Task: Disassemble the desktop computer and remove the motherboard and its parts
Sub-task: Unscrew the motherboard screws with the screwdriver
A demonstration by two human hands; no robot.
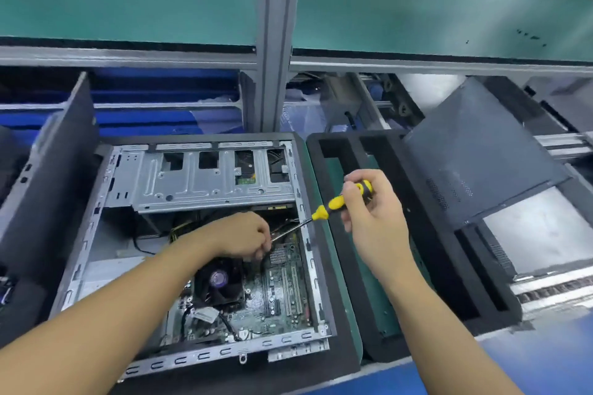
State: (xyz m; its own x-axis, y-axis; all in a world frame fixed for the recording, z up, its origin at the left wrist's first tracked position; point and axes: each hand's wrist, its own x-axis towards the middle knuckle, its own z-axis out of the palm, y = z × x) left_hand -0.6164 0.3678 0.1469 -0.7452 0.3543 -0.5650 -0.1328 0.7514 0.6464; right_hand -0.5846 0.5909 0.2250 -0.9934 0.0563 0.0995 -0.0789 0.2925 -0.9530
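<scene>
Screwdriver (pixel 333 204) with the yellow and black handle is gripped in my right hand (pixel 369 212), and its long thin shaft slants down and left over the right wall of the open computer case (pixel 308 250). My left hand (pixel 244 239) is inside at the tip, fingers curled; I cannot tell if it holds anything. The motherboard (pixel 282 295) lies flat in the case beside the black fan (pixel 219 279)
</scene>
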